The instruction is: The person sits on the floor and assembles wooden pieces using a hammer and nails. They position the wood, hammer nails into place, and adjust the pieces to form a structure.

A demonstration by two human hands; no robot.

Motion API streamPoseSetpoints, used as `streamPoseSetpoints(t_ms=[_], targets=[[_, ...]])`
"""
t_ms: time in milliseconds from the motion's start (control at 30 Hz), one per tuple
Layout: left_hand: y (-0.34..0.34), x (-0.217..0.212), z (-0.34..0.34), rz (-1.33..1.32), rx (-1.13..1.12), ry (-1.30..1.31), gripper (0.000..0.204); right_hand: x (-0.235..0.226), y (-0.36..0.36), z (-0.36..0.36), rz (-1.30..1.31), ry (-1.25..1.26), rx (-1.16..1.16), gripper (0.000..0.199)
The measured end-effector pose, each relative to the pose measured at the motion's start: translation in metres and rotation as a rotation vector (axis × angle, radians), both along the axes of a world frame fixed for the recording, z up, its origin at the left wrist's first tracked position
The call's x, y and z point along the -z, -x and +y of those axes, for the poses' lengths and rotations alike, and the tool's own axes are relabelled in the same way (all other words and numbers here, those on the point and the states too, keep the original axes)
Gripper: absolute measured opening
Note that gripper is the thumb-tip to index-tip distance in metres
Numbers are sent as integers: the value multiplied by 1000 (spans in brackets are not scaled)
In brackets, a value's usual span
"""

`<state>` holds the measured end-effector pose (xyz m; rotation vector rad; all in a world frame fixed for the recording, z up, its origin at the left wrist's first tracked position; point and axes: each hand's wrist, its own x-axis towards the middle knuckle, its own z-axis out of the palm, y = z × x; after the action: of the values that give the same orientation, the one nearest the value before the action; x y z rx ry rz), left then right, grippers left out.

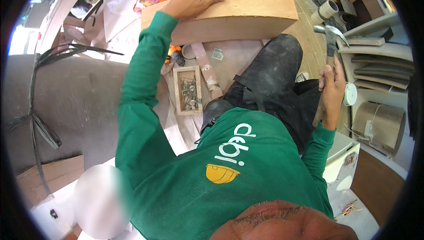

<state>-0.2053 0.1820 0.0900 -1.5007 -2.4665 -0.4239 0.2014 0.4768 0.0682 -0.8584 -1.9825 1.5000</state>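
A long plywood box (234,24), or a thick boxed panel, lies crosswise ahead of me above my knee; its inside cannot be made out. My left hand (194,1) grips its top near the left end, the thumb lying along the upper face and the fingertips blurred. Out to the right, apart from the box, my right hand (332,88) is closed round the handle of a claw hammer (330,35). The hammer's metal head points away from me, raised above the hand. Below the box sits a small wooden tray (176,91) of loose nails (189,91).
Beside the tray lie a paint-marked wood strip (210,74) and an orange-and-black tool (176,56). Rightward stand white pipe pieces (324,12), a shelf (375,49) with stacked flat pieces, and a cylinder (379,127). A large grey-brown panel (75,94) with black straps fills the left.
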Motion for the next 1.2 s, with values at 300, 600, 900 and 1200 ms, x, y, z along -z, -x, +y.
streamPoseSetpoints(t_ms=[300,600,900,1200], targets=[[119,-23,56,-556,-97,443,91,81,-104,74,22,311,338,39],[150,-27,84,-401,-225,531,96,90,-116,85,151,480,300,44],[182,-8,92,-387,-196,549,89,88,-114,91,138,519,284,50],[224,19,97,-434,-211,449,94,89,-118,92,201,578,273,46]])
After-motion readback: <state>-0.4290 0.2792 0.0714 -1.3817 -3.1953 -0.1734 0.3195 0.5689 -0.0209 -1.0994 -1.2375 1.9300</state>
